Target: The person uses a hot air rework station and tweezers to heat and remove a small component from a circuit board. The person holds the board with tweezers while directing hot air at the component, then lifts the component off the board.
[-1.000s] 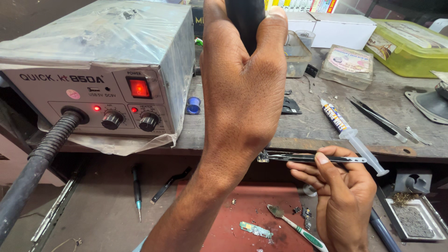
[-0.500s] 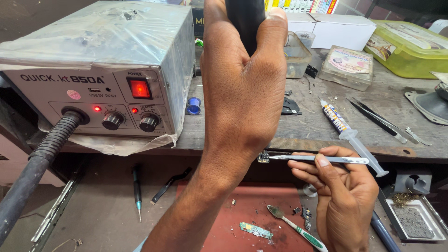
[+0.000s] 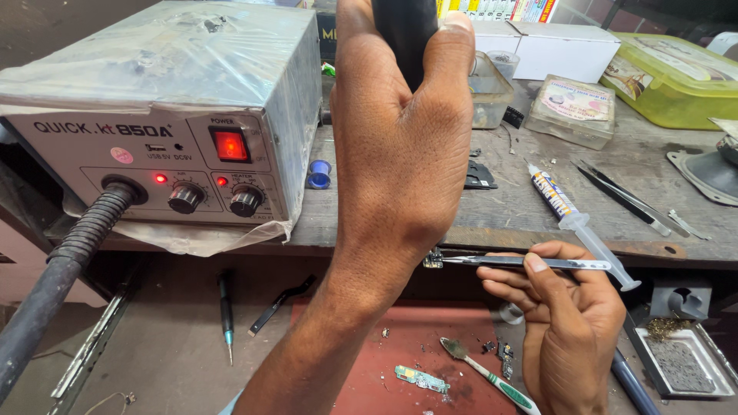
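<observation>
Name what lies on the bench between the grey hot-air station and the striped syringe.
In the head view, between the grey hot-air station and striped syringe: a small blue cap, a flat black part and the raised left hand.

the left hand (image 3: 403,146) is raised high in the middle of the view, back of the hand toward the camera, fingers and thumb wrapped shut in a fist-like grip, with the forearm running down to the lower left. the right hand (image 3: 569,323) sits lower and to the right, palm turned inward, its thumb and forefinger pinched together while the other fingers curl loosely beneath. the two hands are near each other but do not touch.
</observation>
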